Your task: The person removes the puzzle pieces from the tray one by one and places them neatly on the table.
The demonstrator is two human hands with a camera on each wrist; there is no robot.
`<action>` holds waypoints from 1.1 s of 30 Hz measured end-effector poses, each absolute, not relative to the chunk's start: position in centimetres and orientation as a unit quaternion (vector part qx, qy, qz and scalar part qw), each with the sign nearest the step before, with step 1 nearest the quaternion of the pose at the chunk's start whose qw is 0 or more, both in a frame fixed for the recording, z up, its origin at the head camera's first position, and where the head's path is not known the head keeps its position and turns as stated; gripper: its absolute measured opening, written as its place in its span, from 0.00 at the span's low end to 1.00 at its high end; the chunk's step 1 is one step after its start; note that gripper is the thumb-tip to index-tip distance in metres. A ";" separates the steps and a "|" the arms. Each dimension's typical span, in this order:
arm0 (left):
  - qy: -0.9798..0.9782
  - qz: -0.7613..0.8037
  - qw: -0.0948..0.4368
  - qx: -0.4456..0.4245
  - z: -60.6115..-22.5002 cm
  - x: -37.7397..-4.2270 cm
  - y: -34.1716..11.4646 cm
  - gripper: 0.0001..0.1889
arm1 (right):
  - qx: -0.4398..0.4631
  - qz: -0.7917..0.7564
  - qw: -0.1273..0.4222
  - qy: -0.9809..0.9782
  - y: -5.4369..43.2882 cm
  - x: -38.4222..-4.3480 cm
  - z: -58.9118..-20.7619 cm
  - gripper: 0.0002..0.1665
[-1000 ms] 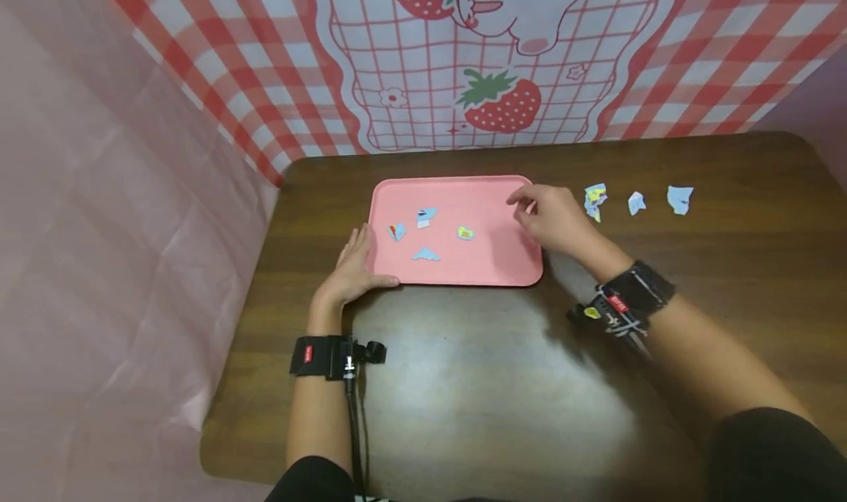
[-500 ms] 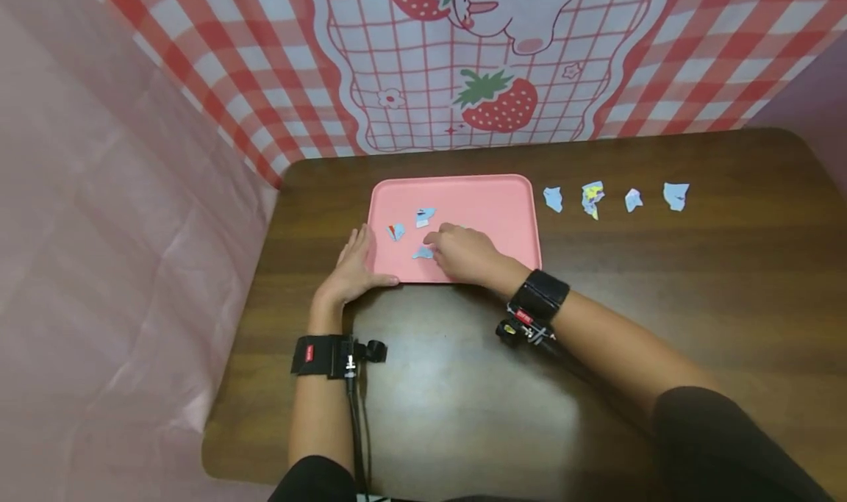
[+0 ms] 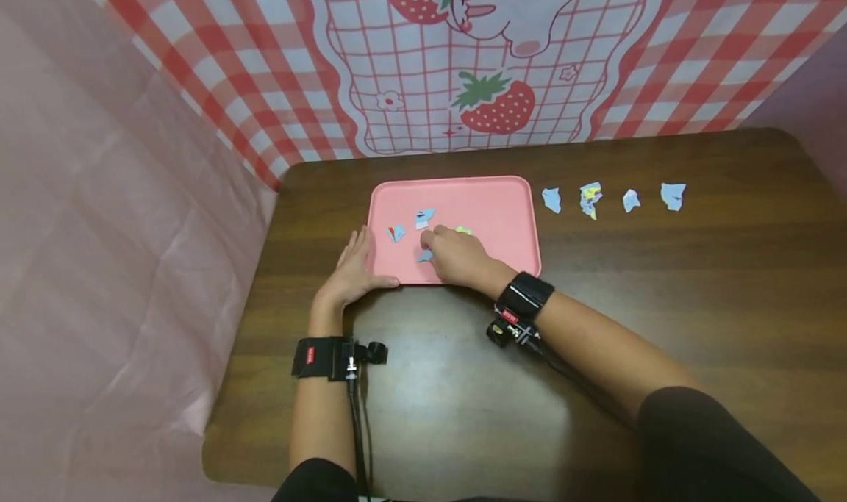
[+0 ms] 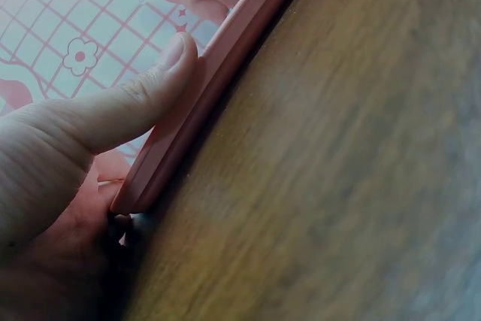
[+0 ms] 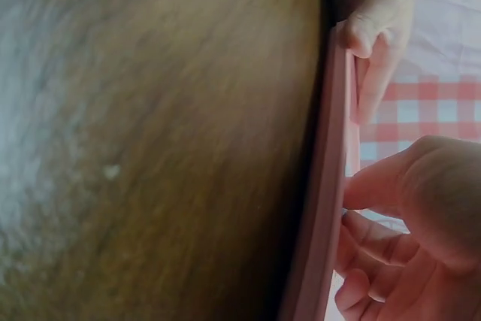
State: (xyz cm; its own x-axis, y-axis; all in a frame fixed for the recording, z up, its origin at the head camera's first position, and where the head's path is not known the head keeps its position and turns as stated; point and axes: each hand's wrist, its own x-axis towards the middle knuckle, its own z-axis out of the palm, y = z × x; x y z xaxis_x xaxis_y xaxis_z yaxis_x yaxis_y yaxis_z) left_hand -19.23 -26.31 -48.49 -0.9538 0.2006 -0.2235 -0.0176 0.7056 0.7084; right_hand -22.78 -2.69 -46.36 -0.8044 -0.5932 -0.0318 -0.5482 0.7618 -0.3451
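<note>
A pink tray [image 3: 490, 201] lies on the wooden table with several torn paper scraps on it. My left hand [image 3: 353, 265] holds its near left corner, thumb along the front rim and fingers along the left side. On the tray, my right hand [image 3: 456, 256] pinches a light blue paper scrap [image 3: 425, 256] near the front; the fingertips partly hide it. In the right wrist view its thumb and forefinger meet just behind the tray's rim [image 5: 331, 155]. A blue scrap with red [image 3: 396, 234] and a blue-and-white scrap [image 3: 424, 218] lie farther left; a yellow scrap [image 3: 463, 230] is partly covered by the right hand.
Right of the tray, a row of torn scraps lies on the table: a blue one [image 3: 551, 200], a yellow-and-blue one [image 3: 591, 199], a small pale one [image 3: 631, 201] and another blue one [image 3: 673, 196]. A strawberry-print checked cloth [image 3: 496, 105] hangs behind the table.
My right hand has come left from the tray's right edge to the front blue scrap, which has shifted slightly right. A scrap right of the tray has come into view. My left hand has stayed put.
</note>
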 end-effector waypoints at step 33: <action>0.919 0.365 0.138 0.060 -48.5 -19.4 -26.2 0.67 | -0.122 -0.447 -0.037 0.886 9.0 -23.2 -45.1 0.09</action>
State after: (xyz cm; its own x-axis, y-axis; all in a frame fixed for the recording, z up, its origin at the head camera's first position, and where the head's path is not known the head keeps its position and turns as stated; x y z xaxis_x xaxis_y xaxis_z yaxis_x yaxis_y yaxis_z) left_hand -19.40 -26.23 -48.47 -0.9545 0.2113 -0.2106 0.0088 0.7256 0.6880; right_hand -23.24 9.04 -45.05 -0.9677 -0.1822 0.1744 -0.2485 0.5712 -0.7823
